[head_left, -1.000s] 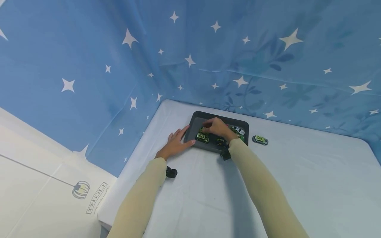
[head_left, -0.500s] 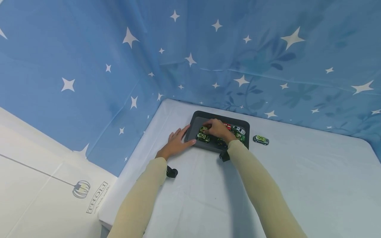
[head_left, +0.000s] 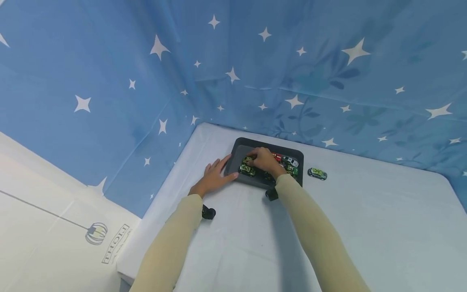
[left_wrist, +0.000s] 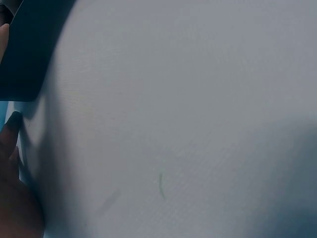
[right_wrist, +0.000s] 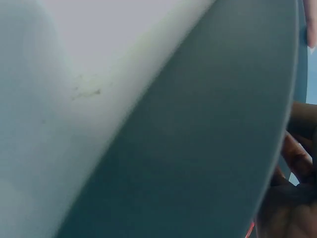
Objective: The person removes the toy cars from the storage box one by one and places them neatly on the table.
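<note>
A dark grey tray (head_left: 238, 152) holding several toy cars stands near the table's far edge. My left hand (head_left: 213, 179) rests at its left end, fingers extended along the rim. Inside, my right hand (head_left: 265, 160) pinches a yellow-green toy car (head_left: 247, 160) with thumb and fingertips. Just in front of that lies another yellow-green patterned car (head_left: 247, 170). A red car (head_left: 276, 156), a silver car (head_left: 290, 161) and a green car (head_left: 292, 170) sit at the tray's right end. In the right wrist view, the tray's outer wall (right_wrist: 198, 129) covers much of the work.
One yellow-green and grey toy car (head_left: 317, 173) lies outside the tray, to its right. A white cloth covers the table (head_left: 379, 211). Blue star-printed curtains (head_left: 328, 73) hang behind the table, with a pale printed panel (head_left: 62, 211) at the left.
My right hand stays at the same toy car, shifting only slightly, and more of the red car shows behind it than a second ago. My left hand keeps its place.
</note>
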Demonstrator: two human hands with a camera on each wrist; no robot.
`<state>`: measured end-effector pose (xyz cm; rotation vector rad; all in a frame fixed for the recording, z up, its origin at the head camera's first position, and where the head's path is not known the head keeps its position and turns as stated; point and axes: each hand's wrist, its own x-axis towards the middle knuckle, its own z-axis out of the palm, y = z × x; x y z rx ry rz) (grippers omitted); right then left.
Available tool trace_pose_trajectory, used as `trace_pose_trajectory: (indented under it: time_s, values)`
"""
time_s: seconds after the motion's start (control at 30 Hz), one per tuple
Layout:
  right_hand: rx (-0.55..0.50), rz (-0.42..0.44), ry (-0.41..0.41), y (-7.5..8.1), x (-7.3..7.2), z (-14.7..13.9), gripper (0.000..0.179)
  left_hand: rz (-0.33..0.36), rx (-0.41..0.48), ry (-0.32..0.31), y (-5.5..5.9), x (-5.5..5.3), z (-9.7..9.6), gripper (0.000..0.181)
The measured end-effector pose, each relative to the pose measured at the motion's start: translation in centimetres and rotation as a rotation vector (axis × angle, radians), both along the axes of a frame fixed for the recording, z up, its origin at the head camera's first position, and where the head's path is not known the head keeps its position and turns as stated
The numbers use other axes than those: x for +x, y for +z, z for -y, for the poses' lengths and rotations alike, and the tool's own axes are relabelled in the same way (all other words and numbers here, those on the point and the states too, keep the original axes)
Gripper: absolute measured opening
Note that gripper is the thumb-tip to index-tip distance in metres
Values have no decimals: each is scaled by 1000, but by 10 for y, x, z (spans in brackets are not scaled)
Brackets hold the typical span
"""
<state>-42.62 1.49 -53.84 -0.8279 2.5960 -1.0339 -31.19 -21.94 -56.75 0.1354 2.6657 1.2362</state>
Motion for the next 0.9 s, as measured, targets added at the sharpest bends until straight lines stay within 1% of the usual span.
trace_pose_trajectory:
  time_s: [0.13, 0.3, 0.43, 0.6, 0.7, 0.8, 0.9]
  values:
    - [-2, 7, -14, 0, 0, -1, 33, -4, 14, -6, -1, -1, -2, 99]
    - [-8, 17, -31, 0, 0, -3, 33, 15, -7, 5, -6, -4, -5, 101]
    - [-19, 14, -41, 2, -1, -4, 33, 13, -12, 3, -6, -4, -5, 100]
    - [-3, -3, -31, 9, 0, -7, 33, 12, -24, -11, -2, -3, -6, 95]
    - [-1, 11, -23, 14, 0, -9, 34, 17, -33, -8, 0, -2, -5, 94]
    - [-13, 34, -13, 18, -1, -12, 34, 14, -39, -4, 0, -2, -3, 94]
    - [-18, 39, 0, 24, 0, -15, 34, 12, -44, -6, -2, -3, -2, 95]
